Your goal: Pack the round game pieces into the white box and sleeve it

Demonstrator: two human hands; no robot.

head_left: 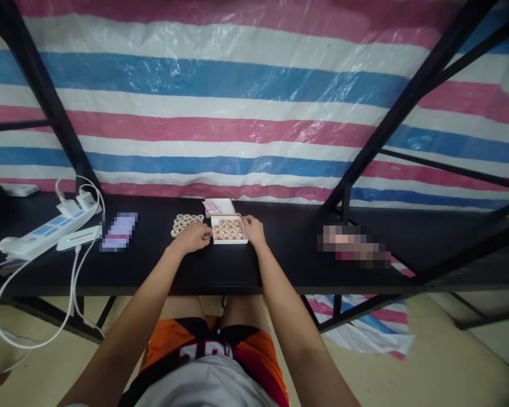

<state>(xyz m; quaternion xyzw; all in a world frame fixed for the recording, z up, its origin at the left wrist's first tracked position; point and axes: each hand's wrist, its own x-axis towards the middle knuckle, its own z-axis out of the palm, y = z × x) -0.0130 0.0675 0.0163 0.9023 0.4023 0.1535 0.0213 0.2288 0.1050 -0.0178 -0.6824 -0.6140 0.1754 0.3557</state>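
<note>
Sitting at the black worktop, we have both bare hands well beyond its front edge, around the middle of its length. Our left hand is curled narrow, with its fingertips close to the left wall of a white box; whether they hold something, we cannot tell. Our right hand is bent at the right wall and seems to touch it, but we cannot tell how firmly. The box is open, with red-marked pieces inside. To its left, partly covered by our left hand, lie dark-marked pieces.

We judge that the step in hand is handling small pieces beside the box, which the right hand probably steadies. The next move calls for fine fingertips, because the pieces lie so close together.

Behind the box, near the back edge, lies a white flat item with reddish lines. Beyond this edge hangs a striped sheet.
</note>
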